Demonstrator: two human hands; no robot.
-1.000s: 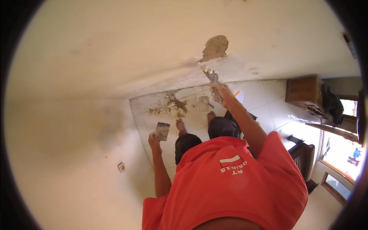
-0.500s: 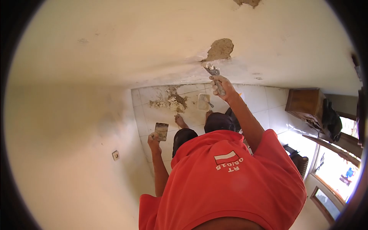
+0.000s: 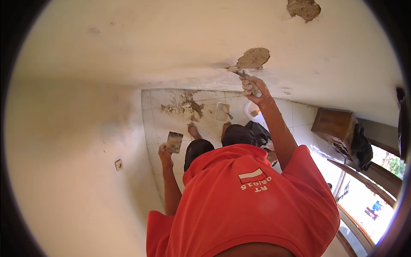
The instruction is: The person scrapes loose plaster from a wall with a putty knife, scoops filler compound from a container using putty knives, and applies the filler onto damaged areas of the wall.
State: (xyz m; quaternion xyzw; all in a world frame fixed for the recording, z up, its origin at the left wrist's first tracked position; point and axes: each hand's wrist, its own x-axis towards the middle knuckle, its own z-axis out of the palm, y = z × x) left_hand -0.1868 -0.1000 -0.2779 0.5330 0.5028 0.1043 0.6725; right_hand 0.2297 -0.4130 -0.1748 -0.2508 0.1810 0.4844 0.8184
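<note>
My right hand [image 3: 257,89] is wrapped round the handle of a putty knife [image 3: 240,73]. Its blade, with pale filler on it, meets the wall [image 3: 180,47] just below a bare brown patch [image 3: 253,58] where the surface has come off. Down on the left, my left hand [image 3: 165,153] grips one edge of a thin, rectangular, smeared plate [image 3: 175,141], held well away from the wall.
On the tiled floor [image 3: 209,132] lie crumbled rubble [image 3: 188,108], a tray [image 3: 222,112] with a tool in it, and a white bucket [image 3: 253,112]. A wooden cabinet [image 3: 329,126] stands at right. Another bare patch [image 3: 304,9] is higher up; a switch [image 3: 118,164] is on the left wall.
The knife blade is turned flatter to the wall, and less filler shows on it. My view has shifted a little, bringing the white bucket into sight. The left hand still holds the plate.
</note>
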